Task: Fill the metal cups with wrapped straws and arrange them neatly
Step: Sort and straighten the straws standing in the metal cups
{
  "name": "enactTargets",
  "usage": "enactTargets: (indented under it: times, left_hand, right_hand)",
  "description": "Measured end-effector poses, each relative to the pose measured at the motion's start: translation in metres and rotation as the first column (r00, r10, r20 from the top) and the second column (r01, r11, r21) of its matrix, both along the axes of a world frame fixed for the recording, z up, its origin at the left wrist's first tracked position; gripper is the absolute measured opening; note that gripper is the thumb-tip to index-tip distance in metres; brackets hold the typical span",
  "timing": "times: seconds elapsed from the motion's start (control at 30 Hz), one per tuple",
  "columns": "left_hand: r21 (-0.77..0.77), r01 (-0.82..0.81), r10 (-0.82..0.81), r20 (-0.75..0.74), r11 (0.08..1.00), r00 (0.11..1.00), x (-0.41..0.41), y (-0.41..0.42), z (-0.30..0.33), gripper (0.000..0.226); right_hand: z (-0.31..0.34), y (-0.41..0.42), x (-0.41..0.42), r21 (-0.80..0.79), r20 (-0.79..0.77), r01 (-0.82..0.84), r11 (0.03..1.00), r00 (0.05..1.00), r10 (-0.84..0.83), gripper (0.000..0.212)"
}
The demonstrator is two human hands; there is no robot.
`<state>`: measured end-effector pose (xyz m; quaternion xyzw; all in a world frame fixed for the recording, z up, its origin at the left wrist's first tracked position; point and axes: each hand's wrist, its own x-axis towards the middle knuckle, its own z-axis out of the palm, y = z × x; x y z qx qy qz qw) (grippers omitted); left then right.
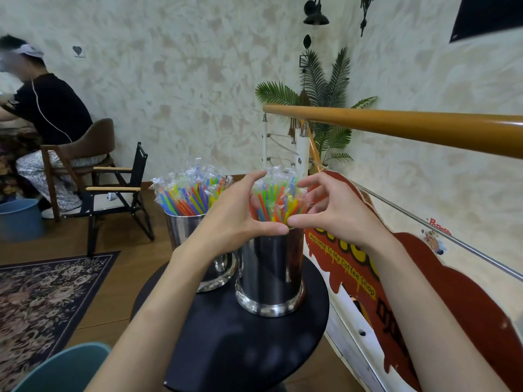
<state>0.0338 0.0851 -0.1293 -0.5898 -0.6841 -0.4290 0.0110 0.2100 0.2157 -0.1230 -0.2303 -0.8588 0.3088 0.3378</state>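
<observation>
Steel cups stand side by side on a round black surface, both packed with bright wrapped straws. The near cup is to the right, the far cup to the left and partly behind the left forearm. Both hands curve around the straws that stick up from the near cup. The left hand cups the bundle's left side, its fingers bent over the clear wrapper tips and its thumb lying along the rim. The right hand cups the right side, its fingers spread and bent, its thumb meeting the left thumb tip at the rim. Together the fingers form a loose ring about the bundle, touching it rather than clenching. The far cup's straws fan out leftward, untouched. A patterned rug lies on the wood floor to the left, and a wooden handrail runs along the right.
</observation>
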Motion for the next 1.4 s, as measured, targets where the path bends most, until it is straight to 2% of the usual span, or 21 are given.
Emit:
enactTargets:
  times: [0.07, 0.23, 0.43, 0.5, 0.6, 0.67, 0.77, 0.87, 1.13, 1.4]
  left_hand:
    - [0.01, -0.026, 0.027, -0.052, 1.0, 0.998, 0.005, 0.005, -0.003, 0.099]
    - [0.043, -0.069, 0.072, -0.072, 0.997, 0.995, 0.003, 0.008, -0.005, 0.048]
    - [0.041, -0.181, 0.184, -0.095, 0.983, 0.978, 0.0, 0.007, -0.006, 0.019]
    - [0.06, -0.194, 0.198, -0.087, 0.979, 0.976, 0.0, 0.009, -0.008, 0.02]
    - [0.081, -0.173, 0.179, -0.081, 0.982, 0.98, 0.003, 0.012, -0.01, 0.042]
    - [0.082, -0.171, 0.179, -0.097, 0.982, 0.979, 0.005, 0.016, -0.011, 0.05]
    - [0.112, -0.188, 0.196, -0.063, 0.976, 0.979, 0.004, 0.02, -0.012, 0.033]
    - [0.151, -0.19, 0.186, 0.038, 0.97, 0.982, 0.0, 0.021, -0.012, 0.017]
    - [0.121, -0.061, 0.032, 0.226, 0.991, 0.974, -0.003, 0.013, -0.008, 0.015]
    - [0.085, -0.021, 0.001, 0.231, 0.996, 0.973, -0.002, 0.01, -0.006, 0.012]
  right_hand:
    - [-0.001, -0.002, -0.004, 0.021, 0.004, -0.008, 1.0, 1.0, 0.008, 0.061]
    - [-0.007, -0.004, -0.015, 0.073, -0.033, 0.057, 0.996, 0.998, -0.055, 0.041]
    - [-0.011, -0.004, -0.019, 0.089, -0.11, 0.12, 0.989, 0.988, -0.11, 0.024]
    - [-0.012, -0.006, -0.021, 0.084, -0.134, 0.123, 0.989, 0.985, -0.112, 0.023]
    - [-0.011, -0.01, -0.024, 0.091, -0.141, 0.099, 0.991, 0.986, -0.085, 0.026]
    - [-0.011, -0.011, -0.024, 0.097, -0.132, 0.081, 0.992, 0.989, -0.068, 0.03]
    - [-0.009, -0.011, -0.024, 0.071, -0.137, 0.058, 0.996, 0.989, -0.048, 0.035]
    - [-0.01, -0.01, -0.024, 0.066, -0.172, 0.046, 0.997, 0.985, -0.034, 0.044]
    - [-0.012, -0.012, -0.026, 0.054, -0.237, 0.043, 0.998, 0.971, -0.029, 0.05]
    - [-0.013, -0.01, -0.026, 0.052, -0.24, 0.049, 0.997, 0.97, -0.035, 0.05]
